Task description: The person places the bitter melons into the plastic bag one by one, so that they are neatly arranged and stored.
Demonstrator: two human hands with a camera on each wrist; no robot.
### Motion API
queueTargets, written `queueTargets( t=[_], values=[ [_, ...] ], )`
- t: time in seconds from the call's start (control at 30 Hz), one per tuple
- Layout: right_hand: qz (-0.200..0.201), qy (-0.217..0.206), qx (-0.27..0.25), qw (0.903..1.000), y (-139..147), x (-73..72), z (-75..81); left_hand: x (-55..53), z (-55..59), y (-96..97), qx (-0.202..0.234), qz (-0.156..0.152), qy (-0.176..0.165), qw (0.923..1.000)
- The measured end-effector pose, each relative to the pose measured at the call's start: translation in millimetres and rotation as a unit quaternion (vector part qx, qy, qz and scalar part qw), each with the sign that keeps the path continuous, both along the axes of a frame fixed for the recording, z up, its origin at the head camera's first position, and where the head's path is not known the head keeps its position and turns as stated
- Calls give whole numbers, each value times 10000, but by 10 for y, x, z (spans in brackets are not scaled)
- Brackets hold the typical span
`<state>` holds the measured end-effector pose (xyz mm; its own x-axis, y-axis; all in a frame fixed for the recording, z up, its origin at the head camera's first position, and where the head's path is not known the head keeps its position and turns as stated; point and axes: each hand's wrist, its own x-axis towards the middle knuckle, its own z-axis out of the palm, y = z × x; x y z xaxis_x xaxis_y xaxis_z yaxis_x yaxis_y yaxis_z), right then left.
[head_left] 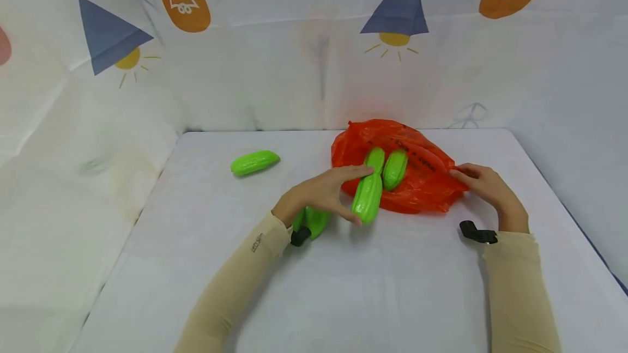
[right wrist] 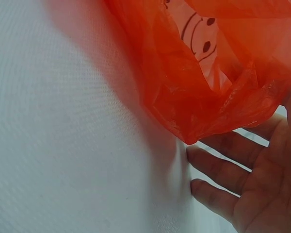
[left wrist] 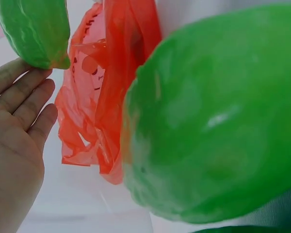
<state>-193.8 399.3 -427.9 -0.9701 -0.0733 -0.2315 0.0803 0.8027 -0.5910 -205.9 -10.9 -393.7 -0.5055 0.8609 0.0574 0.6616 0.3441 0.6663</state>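
My left hand holds a bright green bitter melon lengthwise between thumb and fingertips, at the mouth of a red plastic bag. In the left wrist view, nearly straight fingers touch the melon's pointed tip. Two more green melons, one of them plainly visible, lie at the bag's opening, behind the held one. My right hand pinches the bag's right edge between thumb and index finger; the other fingers are spread below the red plastic in the right wrist view.
Below my left wrist lie green melons, partly hidden by the arm; one looms large in the left wrist view. Another melon lies at the back left of the white table. A printed white cloth hangs behind.
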Motion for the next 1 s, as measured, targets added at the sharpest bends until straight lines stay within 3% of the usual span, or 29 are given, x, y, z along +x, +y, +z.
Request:
queueTargets(
  t=[0.47, 1.0],
  values=[
    [-72, -152, -55, 9998, -14, -10, 11, -158, 60, 161, -116, 355, -169, 9992],
    [-80, -179, -35, 9998, -9, -11, 7, -357, 70, 458, -423, 358, -206, 9983]
  ],
)
